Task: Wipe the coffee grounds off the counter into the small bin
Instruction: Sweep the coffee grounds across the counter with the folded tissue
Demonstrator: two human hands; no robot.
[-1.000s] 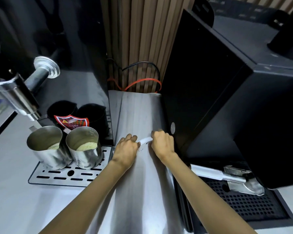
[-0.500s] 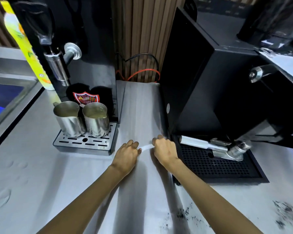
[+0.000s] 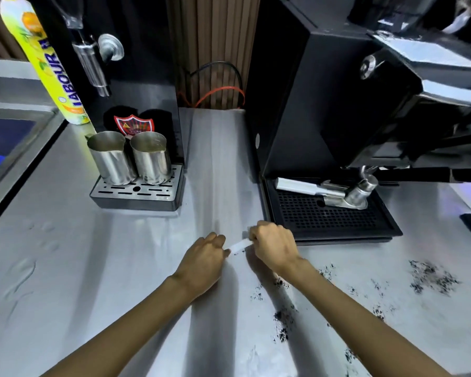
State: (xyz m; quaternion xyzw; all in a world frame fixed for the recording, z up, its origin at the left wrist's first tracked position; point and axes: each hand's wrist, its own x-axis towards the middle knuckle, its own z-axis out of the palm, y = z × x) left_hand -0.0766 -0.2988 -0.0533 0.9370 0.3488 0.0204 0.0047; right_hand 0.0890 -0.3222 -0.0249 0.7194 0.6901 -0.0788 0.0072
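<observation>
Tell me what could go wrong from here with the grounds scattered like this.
1. The white strip held between the left hand and right hand looks narrow; it may push the coffee grounds sideways and smear them.
2. Grounds lie near the black drip tray; a sweep that way could drive them against or under its edge.
3. No bin is in view, so grounds may get dragged off the counter.

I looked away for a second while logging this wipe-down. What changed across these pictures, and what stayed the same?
Both hands, the left hand and the right hand, drew back toward the person along the steel counter, dragging the white strip from the gap between the machines to the drip tray's front edge. Coffee grounds came into view. The grip on the strip is unchanged; the two steel pitchers stayed put.
</observation>
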